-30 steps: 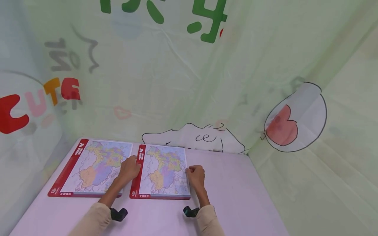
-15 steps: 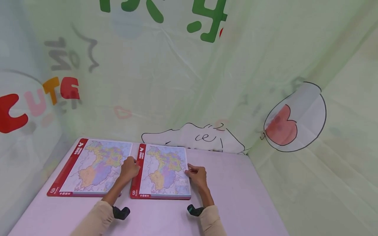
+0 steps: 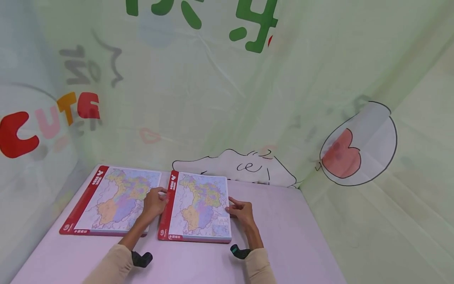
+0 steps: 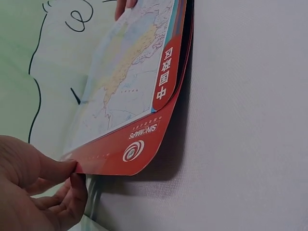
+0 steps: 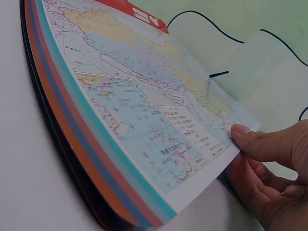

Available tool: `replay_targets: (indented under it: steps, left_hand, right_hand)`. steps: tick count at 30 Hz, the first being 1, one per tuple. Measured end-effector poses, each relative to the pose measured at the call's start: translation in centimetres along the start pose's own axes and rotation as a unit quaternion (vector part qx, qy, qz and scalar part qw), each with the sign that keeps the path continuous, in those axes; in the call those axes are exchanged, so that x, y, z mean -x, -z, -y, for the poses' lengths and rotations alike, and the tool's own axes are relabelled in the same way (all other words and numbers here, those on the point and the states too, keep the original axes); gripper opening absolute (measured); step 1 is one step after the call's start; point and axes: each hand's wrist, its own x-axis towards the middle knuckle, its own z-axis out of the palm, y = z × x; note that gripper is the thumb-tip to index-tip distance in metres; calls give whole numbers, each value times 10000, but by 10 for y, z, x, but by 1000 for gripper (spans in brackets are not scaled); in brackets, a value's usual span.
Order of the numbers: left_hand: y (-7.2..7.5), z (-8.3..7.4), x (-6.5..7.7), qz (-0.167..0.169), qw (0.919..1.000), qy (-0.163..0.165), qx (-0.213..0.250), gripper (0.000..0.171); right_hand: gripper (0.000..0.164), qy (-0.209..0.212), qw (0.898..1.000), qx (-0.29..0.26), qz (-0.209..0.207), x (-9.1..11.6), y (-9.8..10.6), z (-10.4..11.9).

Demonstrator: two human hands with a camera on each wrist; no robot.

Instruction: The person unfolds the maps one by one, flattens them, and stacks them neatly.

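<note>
A flat map booklet with a red spine strip and a colourful map of China on its cover lies between both hands. My left hand pinches the red strip between thumb and fingers. On the opposite side, my right hand grips the edge, thumb on top and fingers underneath. Coloured stepped page edges show along the booklet's bottom, and a shadow falls on the table below its red corner in the left wrist view. A second, matching booklet lies to the left, partly covered by my left forearm.
The table has a pale pinkish cover. Printed light green curtains rise behind it and at both sides. A dark wrist camera is on my left wrist, another dark camera on my right.
My right hand has spread its thumb and fingers onto the right booklet's edge. That booklet has shifted slightly right and now tilts a little. The left booklet keeps its place.
</note>
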Motion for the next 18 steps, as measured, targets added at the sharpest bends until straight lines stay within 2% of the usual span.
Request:
replay_targets:
  steps: [9,18]
  left_hand:
    - [4,2,2,26,9997,82,230,32]
    - [17,3,5,-160,9992,-194,323,42]
  right_hand:
    - [49,-11,9999,-165,-17,5,-1,8]
    - [49,95,9989,-352,-287,5,-1,18]
